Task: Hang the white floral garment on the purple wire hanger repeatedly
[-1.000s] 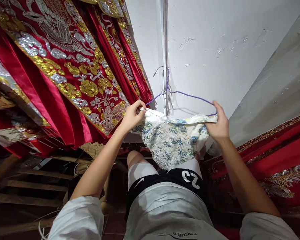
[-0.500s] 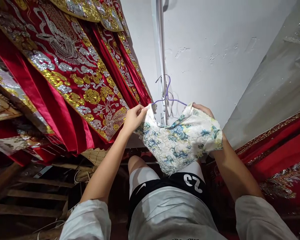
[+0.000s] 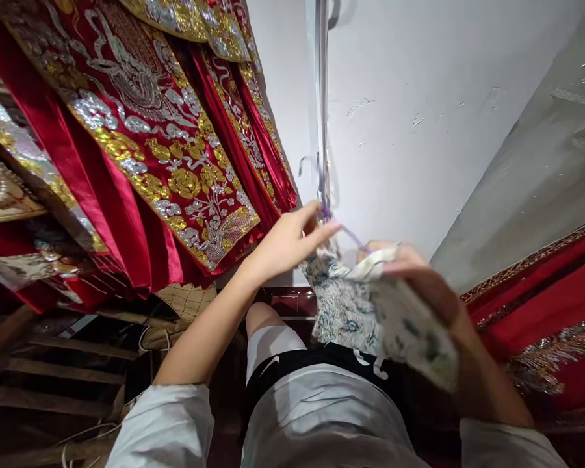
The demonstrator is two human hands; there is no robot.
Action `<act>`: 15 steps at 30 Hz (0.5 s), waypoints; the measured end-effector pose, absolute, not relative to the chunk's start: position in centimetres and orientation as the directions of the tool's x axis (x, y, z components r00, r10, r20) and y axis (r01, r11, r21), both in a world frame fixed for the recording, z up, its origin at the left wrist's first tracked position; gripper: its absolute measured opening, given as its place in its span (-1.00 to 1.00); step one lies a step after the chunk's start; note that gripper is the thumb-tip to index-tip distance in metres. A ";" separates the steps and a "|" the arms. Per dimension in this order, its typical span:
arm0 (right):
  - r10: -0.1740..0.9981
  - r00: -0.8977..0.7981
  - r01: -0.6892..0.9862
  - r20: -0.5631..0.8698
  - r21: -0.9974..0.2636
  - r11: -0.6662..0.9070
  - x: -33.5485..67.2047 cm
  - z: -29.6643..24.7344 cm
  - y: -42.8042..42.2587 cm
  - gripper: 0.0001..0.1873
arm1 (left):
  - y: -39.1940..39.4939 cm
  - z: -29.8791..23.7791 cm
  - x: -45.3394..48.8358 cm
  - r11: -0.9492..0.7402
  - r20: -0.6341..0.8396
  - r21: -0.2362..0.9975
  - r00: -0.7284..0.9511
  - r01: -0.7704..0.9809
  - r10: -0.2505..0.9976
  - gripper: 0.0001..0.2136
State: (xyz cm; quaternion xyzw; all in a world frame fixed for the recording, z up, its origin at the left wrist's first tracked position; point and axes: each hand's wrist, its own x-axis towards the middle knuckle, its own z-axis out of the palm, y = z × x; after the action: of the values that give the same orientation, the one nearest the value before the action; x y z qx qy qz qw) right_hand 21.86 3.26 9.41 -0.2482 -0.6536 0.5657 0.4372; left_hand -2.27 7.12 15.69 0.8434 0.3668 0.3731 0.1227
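The white wall (image 3: 409, 130) fills the view from 12 to 2 o'clock, with a thin pipe (image 3: 323, 97) running down it at 12. Red robes (image 3: 141, 149) with gold and silver embroidery hang from 9 to 11 o'clock. A grey sheet (image 3: 541, 149) lies at 2 to 3, and a red drape (image 3: 546, 305) below it at 4. Wooden slats (image 3: 53, 364) show at 8 o'clock. The person's shorts (image 3: 322, 370) sit at 6.

The floral cloth (image 3: 346, 305) hangs just right of centre, at 5 o'clock from the middle, above the shorts and bunched over the right hand (image 3: 419, 286). That hand is blurred; its fingers are curled into the cloth and hold it. The left hand (image 3: 292, 244) reaches in from 7 o'clock, fingers stretched and close together, tips at the purple wire hanger (image 3: 350, 236). Whether they pinch the wire I cannot tell. The hanger stands at centre, against the pipe, its hook at 12 o'clock from the cloth.
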 end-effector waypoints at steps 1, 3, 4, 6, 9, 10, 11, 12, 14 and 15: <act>0.810 -0.526 -0.173 0.258 -0.965 0.196 20.1 9.1 2.5 -0.60 | 6.3 15.6 -2.1 -0.670 0.491 0.476 0.460 0.570 0.740 -0.67; 0.719 -0.654 -0.075 0.237 -0.965 0.251 16.9 8.4 1.6 -0.64 | 5.5 15.5 -2.5 -0.616 0.434 0.452 0.444 0.646 0.784 -0.63; 0.689 -0.668 -0.026 0.280 -0.935 0.355 15.7 8.1 1.5 -0.67 | 5.4 15.4 -3.0 -0.595 0.404 0.450 0.443 0.666 0.800 -0.60; 0.647 -0.617 0.077 0.448 -0.784 0.616 14.1 7.5 2.0 -0.70 | 5.2 15.6 -4.5 -0.568 0.317 0.494 0.471 0.659 0.823 -0.54; 0.575 -0.440 0.298 0.690 -0.492 0.818 14.0 5.9 4.4 -0.41 | 4.9 16.0 -7.1 -0.510 0.213 0.654 0.511 0.559 0.833 -0.49; 0.559 -0.417 0.375 0.717 -0.425 0.824 14.2 5.2 5.5 -0.20 | 4.7 16.1 -7.8 -0.486 0.207 0.711 0.510 0.507 0.835 -0.48; 0.547 -0.419 0.442 0.725 -0.364 0.820 14.4 4.5 6.5 0.01 | 4.7 16.2 -8.4 -0.459 0.212 0.766 0.498 0.450 0.841 -0.48; 0.535 -0.431 0.499 0.727 -0.303 0.812 14.5 3.8 7.4 0.17 | 4.7 16.2 -8.8 -0.434 0.224 0.814 0.480 0.387 0.848 -0.48; 0.510 -0.418 0.589 0.752 -0.203 0.782 14.7 2.8 9.0 0.24 | 5.2 16.0 -9.1 -0.394 0.247 0.882 0.461 0.257 0.853 -0.47; 0.498 -0.381 0.630 0.779 -0.175 0.757 14.8 2.7 9.6 0.14 | 5.6 15.8 -9.0 -0.380 0.253 0.902 0.462 0.205 0.850 -0.46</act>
State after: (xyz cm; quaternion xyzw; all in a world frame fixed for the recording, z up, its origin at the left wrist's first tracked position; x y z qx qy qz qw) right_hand 14.79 9.56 2.71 -0.3406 -0.8277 -0.0752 0.4397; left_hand -8.98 5.58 15.80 0.7404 0.3560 0.3769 0.4278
